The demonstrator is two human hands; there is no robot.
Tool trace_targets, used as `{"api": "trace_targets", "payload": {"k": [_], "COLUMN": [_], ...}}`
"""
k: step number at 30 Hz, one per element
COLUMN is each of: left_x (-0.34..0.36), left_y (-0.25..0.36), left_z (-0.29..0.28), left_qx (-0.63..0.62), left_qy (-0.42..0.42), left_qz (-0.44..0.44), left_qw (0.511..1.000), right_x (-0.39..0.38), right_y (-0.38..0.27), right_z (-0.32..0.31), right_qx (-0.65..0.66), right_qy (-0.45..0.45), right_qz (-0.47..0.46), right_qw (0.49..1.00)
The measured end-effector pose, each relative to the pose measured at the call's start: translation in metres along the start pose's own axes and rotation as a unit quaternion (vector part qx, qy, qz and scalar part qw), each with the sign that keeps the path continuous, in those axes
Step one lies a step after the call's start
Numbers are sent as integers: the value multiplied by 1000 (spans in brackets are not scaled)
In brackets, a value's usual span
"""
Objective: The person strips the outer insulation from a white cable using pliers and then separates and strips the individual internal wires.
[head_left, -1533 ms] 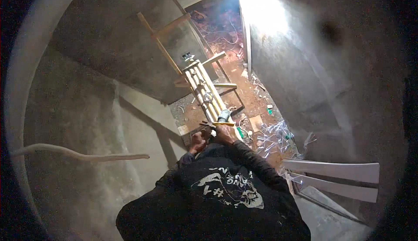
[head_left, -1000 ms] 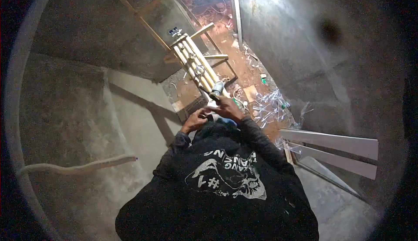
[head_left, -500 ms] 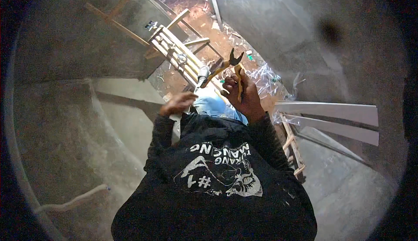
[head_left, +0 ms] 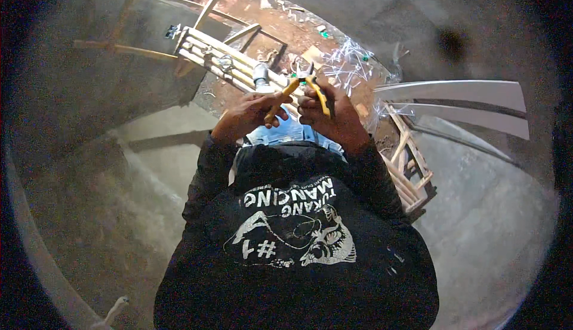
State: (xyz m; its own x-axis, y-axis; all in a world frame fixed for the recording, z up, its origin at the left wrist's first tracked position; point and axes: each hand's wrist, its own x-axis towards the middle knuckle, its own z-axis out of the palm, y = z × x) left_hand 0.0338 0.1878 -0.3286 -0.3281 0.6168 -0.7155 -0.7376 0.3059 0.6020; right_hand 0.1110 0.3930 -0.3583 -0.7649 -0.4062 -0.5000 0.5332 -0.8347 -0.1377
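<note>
A pair of pliers (head_left: 290, 86) with yellow handles and dark jaws is held in front of my body, its jaws pointing away from me and its handles spread apart. My left hand (head_left: 248, 115) has its fingers around the left handle. The right handle lies in the grip of my right hand (head_left: 337, 115). Just beyond the pliers, a grey rounded object (head_left: 261, 74) rests on a slatted wooden bench (head_left: 239, 61); its kind is unclear.
Small metal-looking parts (head_left: 224, 61) lie along the bench. Clear plastic scraps (head_left: 349, 61) litter the reddish floor (head_left: 271, 19). Long pale panels (head_left: 465, 88) extend on the right, above a wooden frame (head_left: 412, 157). Large grey sheets or walls stand on both sides.
My left hand has come up to the right and taken hold of the pliers' left handle. The pliers have shifted slightly left. The view has turned, moving the bench left and up.
</note>
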Motion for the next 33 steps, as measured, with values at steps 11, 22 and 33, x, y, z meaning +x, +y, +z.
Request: {"api": "trace_targets", "payload": {"k": [11,22,33], "left_x": [14,15,-106], "left_y": [-28,-16,-45], "left_z": [16,36,33], "left_qx": [-194,-15,495], "left_qy": [-76,-41,238], "left_qz": [-8,104,211], "left_qw": [978,994,809], "right_x": [-4,-15,34], "right_y": [0,9,21], "right_z": [-43,-45,-57], "right_qx": [126,-479,-349], "right_qy": [-122,77,65], "right_qz": [29,-172,-231], "right_qw": [984,858,906]}}
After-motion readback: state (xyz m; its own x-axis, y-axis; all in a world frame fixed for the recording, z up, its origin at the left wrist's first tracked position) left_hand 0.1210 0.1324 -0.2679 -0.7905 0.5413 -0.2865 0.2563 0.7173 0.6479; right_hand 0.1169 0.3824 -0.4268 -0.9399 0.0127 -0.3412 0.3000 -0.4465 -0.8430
